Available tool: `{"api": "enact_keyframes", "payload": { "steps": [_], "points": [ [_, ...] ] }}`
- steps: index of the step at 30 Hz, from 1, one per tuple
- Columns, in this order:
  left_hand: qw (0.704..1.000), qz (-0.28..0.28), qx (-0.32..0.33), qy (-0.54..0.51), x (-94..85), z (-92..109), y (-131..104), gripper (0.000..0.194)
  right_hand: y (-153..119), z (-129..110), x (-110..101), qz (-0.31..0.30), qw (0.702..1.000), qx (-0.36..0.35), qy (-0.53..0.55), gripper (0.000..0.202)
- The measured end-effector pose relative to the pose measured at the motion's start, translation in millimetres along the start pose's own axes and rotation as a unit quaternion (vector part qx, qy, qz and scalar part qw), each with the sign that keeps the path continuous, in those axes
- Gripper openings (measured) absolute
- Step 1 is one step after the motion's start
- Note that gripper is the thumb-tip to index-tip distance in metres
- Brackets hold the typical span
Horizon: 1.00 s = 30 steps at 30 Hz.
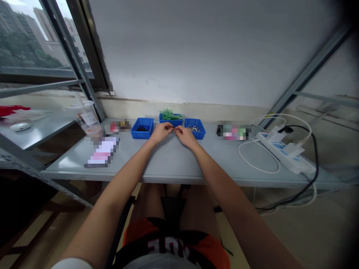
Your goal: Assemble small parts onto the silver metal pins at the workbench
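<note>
Both hands meet fingertip to fingertip just above the grey tabletop (174, 164), in front of three small blue bins. My left hand (163, 130) is closed in a pinch, and whatever it holds is too small to name. Likewise pinched, my right hand (185, 133) almost touches the left one. Dark small parts lie in the left blue bin (135, 133). Green pieces (168, 114) are heaped in the middle blue bin (171, 122), partly hidden by my fingers. Shiny metal parts (194, 128) fill the bottom of the right blue bin (202, 131).
A plastic cup (89, 119) and a blurred-out phone (102, 152) are on the left. To the right lie a pixelated object (234, 131), a white power strip (286, 153) with plugs, and a looped white cable (260, 172). A wall (190, 52) rises behind the table.
</note>
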<state>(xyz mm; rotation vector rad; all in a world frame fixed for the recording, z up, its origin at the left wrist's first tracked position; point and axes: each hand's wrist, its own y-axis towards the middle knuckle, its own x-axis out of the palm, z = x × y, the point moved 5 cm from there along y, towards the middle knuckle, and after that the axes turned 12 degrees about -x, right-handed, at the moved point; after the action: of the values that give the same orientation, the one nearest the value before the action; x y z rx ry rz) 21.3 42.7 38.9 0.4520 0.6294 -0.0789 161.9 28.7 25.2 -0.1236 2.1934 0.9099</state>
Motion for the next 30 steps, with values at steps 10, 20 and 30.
{"api": "enact_keyframes", "payload": {
  "steps": [10, 20, 30],
  "points": [
    [1.000, -0.007, 0.012, -0.006, -0.5, 4.9, -1.7, 0.013, 0.0, -0.1, -1.3, 0.005, 1.000, 0.001, 0.011, 0.020],
    [0.999, 0.001, 0.014, 0.040, -1.7, 7.0, -5.9, 0.011, 0.7, -4.3, -6.5, 0.018, 1.000, -0.012, 0.016, 0.026],
    [0.993, -0.027, 0.055, 0.098, 6.4, 1.5, -3.3, 0.018, 0.8, -1.4, -2.5, -0.001, 1.000, -0.007, -0.007, 0.021]
  ]
}}
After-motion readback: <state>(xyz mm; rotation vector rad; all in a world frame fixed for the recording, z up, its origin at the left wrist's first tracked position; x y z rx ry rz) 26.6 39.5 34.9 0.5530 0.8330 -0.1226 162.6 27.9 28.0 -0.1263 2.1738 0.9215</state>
